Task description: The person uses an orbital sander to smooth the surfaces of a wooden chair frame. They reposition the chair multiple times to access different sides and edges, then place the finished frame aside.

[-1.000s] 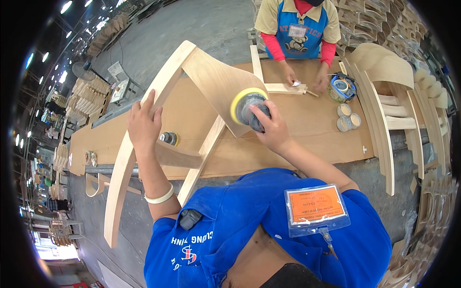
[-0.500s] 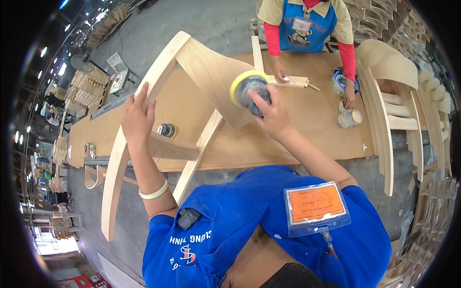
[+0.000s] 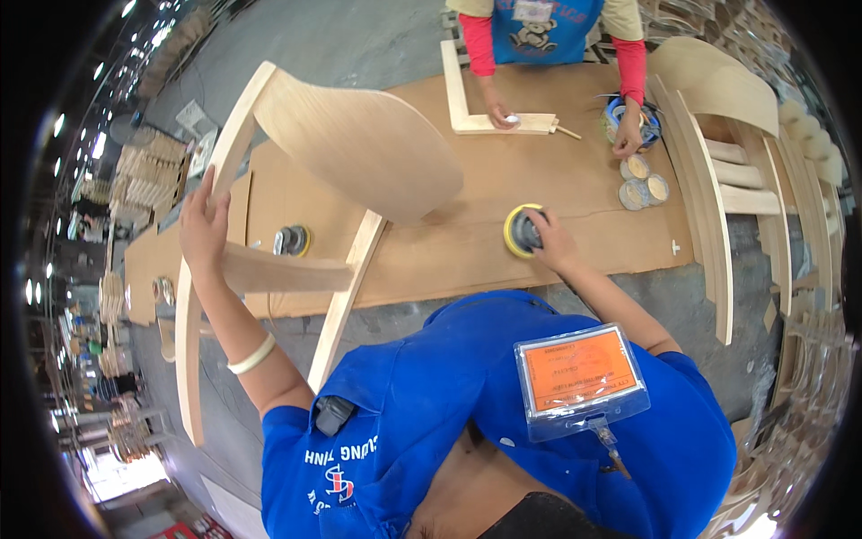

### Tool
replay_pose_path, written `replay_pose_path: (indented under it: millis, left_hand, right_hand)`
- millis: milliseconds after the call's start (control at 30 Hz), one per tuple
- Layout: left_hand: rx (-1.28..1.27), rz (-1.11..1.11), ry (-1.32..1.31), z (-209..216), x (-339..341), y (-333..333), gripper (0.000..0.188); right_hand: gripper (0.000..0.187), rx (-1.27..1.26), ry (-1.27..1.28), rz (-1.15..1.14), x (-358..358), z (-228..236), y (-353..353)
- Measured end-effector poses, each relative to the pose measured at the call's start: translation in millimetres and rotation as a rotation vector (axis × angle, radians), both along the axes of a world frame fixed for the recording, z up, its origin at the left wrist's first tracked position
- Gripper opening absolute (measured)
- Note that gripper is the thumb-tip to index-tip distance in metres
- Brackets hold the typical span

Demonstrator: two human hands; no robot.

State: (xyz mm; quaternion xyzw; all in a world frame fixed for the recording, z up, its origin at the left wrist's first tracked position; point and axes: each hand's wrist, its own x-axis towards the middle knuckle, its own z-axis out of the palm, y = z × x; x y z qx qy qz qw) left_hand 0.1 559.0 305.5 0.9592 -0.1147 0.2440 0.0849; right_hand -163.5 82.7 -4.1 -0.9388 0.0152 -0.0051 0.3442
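Currently, my left hand [image 3: 205,234] grips wooden chair frame [image 3: 355,148]; right hand [image 3: 558,244] holds sander [image 3: 523,234] toward cardboard-covered table's [image 3: 431,269] near edge, apart from frame.

place: woodworking workshop | bench: long brown cardboard-covered work table [image 3: 449,260] | tools: two round grey-and-yellow hand sanders [image 3: 292,240] | work: pale curved-backed bare wooden chair frame [image 3: 359,144] | stock: stacks of pale curved wooden parts [image 3: 148,172] | floor: bare grey concrete [image 3: 301,40] | people: co-worker in blue-and-cream top [image 3: 549,36] across the table
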Motion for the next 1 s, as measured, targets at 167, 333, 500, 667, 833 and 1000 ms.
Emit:
replay_pose_path:
  millis: [167, 333, 500, 667, 833, 1000]
  left_hand:
    - [-0.016, 0.089, 0.04, -0.8, 16.1, 17.4, 0.045]
    - [-0.099, 0.029, 0.071, 2.3, 17.0, 12.1, 0.047]
    - [-0.008, 0.083, 0.05, 2.7, -13.4, -18.5, 0.046]
    - [0.194, 0.102, -0.046, 1.6, -52.2, -61.0, 0.047]
    - [0.203, 0.087, -0.037, 5.0, -74.1, -93.1, 0.051]
    - [0.222, 0.062, -0.06, -1.2, -99.0, -114.9, 0.053]
  right_hand:
    - [0.079, -0.143, 0.167, -0.061, 7.7, -41.5, -38.7]
    - [0.079, -0.158, 0.211, -0.105, 22.8, -57.1, -60.9]
    - [0.079, -0.138, 0.229, -0.098, 36.5, -65.0, -79.2]
    - [0.08, -0.105, 0.262, -0.113, 46.7, -67.7, -92.9]
    - [0.082, -0.131, 0.354, -0.094, 51.4, -47.0, -92.2]
    - [0.071, -0.211, -0.01, 0.003, 77.0, 13.4, -72.4]
